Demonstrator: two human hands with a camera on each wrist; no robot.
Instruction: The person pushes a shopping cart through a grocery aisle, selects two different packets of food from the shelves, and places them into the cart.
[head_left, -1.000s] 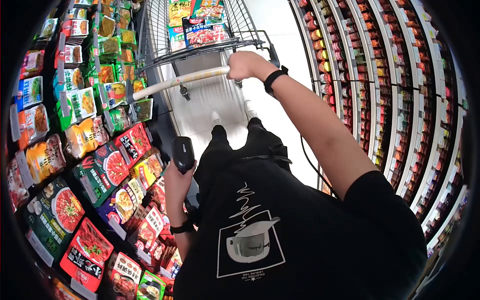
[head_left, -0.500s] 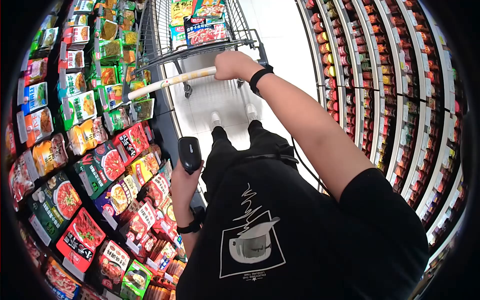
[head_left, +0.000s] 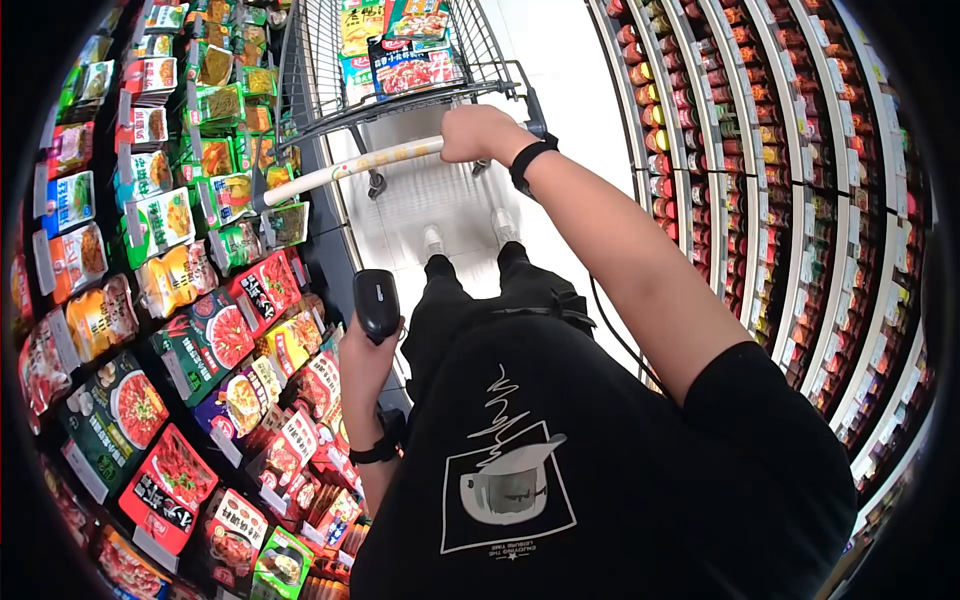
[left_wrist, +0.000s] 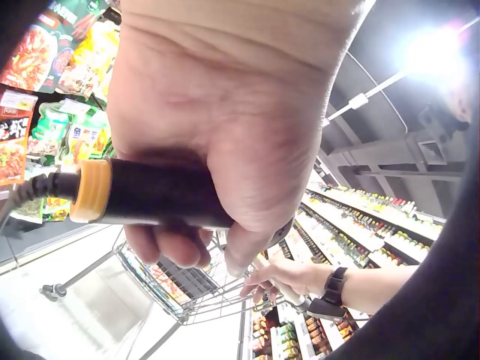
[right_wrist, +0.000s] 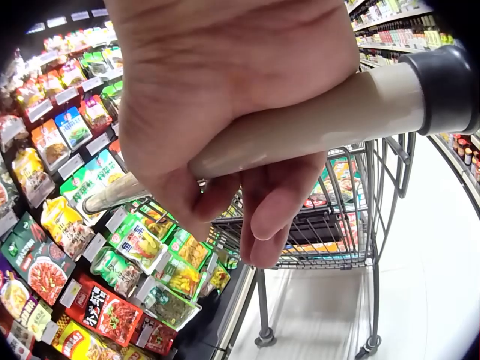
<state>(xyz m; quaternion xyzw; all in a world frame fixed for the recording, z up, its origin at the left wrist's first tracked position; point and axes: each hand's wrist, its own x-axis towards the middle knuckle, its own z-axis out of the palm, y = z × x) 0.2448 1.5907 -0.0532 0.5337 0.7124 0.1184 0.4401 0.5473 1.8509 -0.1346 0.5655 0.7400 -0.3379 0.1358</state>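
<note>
My right hand [head_left: 478, 135] grips the pale handle [head_left: 375, 160] of a shopping cart near its right end. In the right wrist view its fingers [right_wrist: 274, 225] curl under the bar. My left hand [head_left: 366, 358] holds a black handheld device [head_left: 376, 305] with a rounded head, low beside my left hip. The left wrist view shows the fingers and thumb wrapped around its dark grip [left_wrist: 161, 191], which has an orange collar [left_wrist: 91, 191] and a cable at the end. Several colourful food packets [head_left: 410, 65] lie in the wire cart [head_left: 400, 112] ahead.
Shelves of seasoning packets [head_left: 205, 335] slope close along my left side. On the right stand long shelf rows of small jars [head_left: 720, 170]. A pale tiled floor [head_left: 560, 100] runs between them, under the cart wheels [head_left: 376, 185] and my feet.
The cart handle and right hand shifted slightly left in the head view, then partly back right. The left hand with the device sits slightly further right than a second ago. Both grips stay the same.
</note>
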